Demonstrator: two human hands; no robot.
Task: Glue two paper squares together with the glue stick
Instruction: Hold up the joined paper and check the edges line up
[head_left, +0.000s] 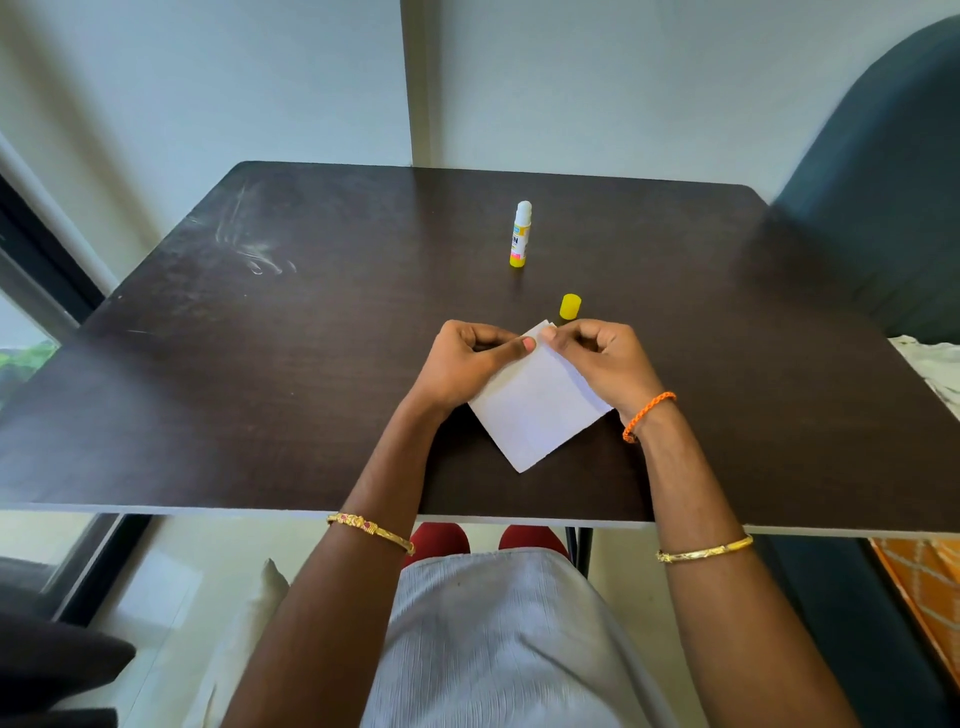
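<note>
White paper squares, stacked and turned like a diamond, are lying on the dark wooden table near its front edge. I am watching both hands working at the far corner of the stack. My view shows the left hand curling its fingers and pinching that corner with the thumb on top. Beside it, the right hand is pinching the same corner from the right, fingers curled in. Just beyond the hands, a yellow cap is standing on the table. Farther back, the uncapped glue stick is standing upright, its white tip showing. An orange braided bracelet is circling the right wrist.
</note>
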